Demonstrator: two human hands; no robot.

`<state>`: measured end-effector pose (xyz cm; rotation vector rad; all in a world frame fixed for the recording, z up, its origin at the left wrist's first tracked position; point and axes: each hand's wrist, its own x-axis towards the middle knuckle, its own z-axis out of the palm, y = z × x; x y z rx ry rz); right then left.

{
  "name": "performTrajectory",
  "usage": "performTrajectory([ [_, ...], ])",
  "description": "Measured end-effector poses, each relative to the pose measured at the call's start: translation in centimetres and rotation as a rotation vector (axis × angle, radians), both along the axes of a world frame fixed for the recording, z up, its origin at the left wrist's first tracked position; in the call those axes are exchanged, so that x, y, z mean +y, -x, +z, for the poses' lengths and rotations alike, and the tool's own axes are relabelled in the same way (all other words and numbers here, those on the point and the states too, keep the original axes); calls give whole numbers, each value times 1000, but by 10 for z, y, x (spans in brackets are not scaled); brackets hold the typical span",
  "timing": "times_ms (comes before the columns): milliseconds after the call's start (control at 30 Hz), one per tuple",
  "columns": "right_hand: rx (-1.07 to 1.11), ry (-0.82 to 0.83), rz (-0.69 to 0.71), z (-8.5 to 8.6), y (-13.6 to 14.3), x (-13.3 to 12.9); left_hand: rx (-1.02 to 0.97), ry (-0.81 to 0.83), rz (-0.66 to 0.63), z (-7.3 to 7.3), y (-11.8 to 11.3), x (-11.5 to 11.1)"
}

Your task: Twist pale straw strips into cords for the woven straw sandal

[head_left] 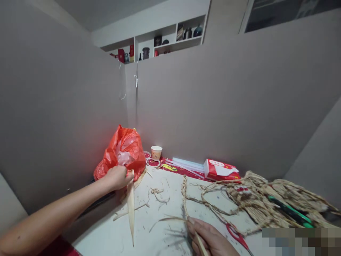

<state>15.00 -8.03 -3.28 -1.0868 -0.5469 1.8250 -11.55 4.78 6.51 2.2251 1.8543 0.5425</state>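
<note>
My left hand (119, 177) is closed on a pale, dry husk strip (131, 209), which hangs down over the white table (160, 227) with its pointed end low. Just behind that hand stands a crumpled red plastic bag (134, 153). At the front, my right hand (206, 236) pinches the working end of a braided husk cord (184, 192). From those fingers a thin loose strand (170, 219) sticks out to the left, and another strip points down toward me. The cord runs away from my fingers and lies on the table.
Husk scraps (158, 193) litter the middle. Rightward lie a heap of braided cord (255, 195), red-handled scissors (236, 235) and a green-and-black tool (290, 211). A tissue pack (220, 170), pale strips (186, 164) and a paper cup (156, 153) line the back, before a grey partition (213, 106).
</note>
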Motion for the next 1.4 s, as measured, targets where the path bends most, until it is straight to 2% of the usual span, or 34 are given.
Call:
performTrajectory([
  [100,16,-23,-18,2,0,-1,-133,14,14,-27,6,4],
  [200,38,-85,-67,3,1,-3,-343,38,-15,-37,-1,2],
  [267,19,-136,-25,3,2,-4,-498,82,-34,-33,-8,-4],
  [367,-119,-257,81,5,4,-7,-684,189,-87,-21,-22,-22],
  [500,-245,-361,86,11,8,-10,-786,348,-219,-7,-45,-57],
  [600,-255,-394,60,16,10,-11,-784,459,-308,-7,-60,-79],
  [733,-252,-441,67,18,9,-10,-818,594,-364,-16,-77,-95],
  [833,-252,-464,79,17,8,-9,-873,645,-353,-20,-94,-97],
  [1000,-293,-493,49,17,5,-8,-886,687,-370,-25,-113,-88],
  [1200,-426,-540,5,18,2,-7,-913,726,-381,-39,-115,-75],
  [1400,-656,-603,15,19,0,-8,-888,798,-457,-37,-111,-70],
])
